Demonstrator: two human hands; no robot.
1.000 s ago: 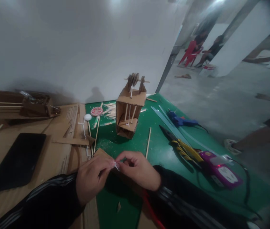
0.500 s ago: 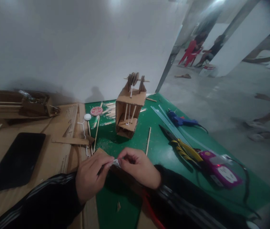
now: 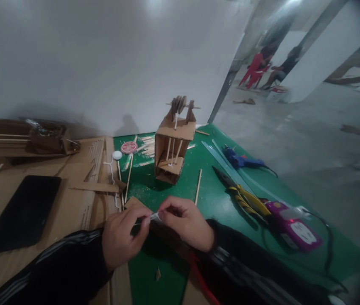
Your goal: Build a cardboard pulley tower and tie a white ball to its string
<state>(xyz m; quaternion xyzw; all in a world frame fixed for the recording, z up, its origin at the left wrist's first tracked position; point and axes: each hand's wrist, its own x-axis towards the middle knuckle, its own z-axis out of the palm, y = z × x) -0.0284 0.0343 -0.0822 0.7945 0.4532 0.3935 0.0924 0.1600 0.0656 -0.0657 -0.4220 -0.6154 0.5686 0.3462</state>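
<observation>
Between my fingertips is a small bunch of white string [image 3: 155, 216], held above a strip of cardboard. My left hand [image 3: 125, 235] pinches it from the left with thumb and forefinger. From the right, my right hand [image 3: 184, 222] grips the same string, its thumb and forefinger pressed together. Just beyond both hands stands an upright cardboard frame [image 3: 175, 128] with cardboard discs [image 3: 178, 104] on a stick at its top. A white string runs down inside the frame. Under my hands, part of the cardboard strip [image 3: 135, 203] shows; the rest is hidden or dark.
On the green table [image 3: 211, 207] at right lie long-nose pliers [image 3: 243, 197], a blue glue gun [image 3: 240, 160], clear glue sticks and a purple power strip [image 3: 294, 226]. At left are a black tablet [image 3: 20, 216], cardboard pieces and wooden sticks [image 3: 146, 147]. People sit in the background.
My left fingers have shifted slightly on the white string, and its bunch looks a little more drawn out. My right hand is nearly still. The cardboard frame stays in place.
</observation>
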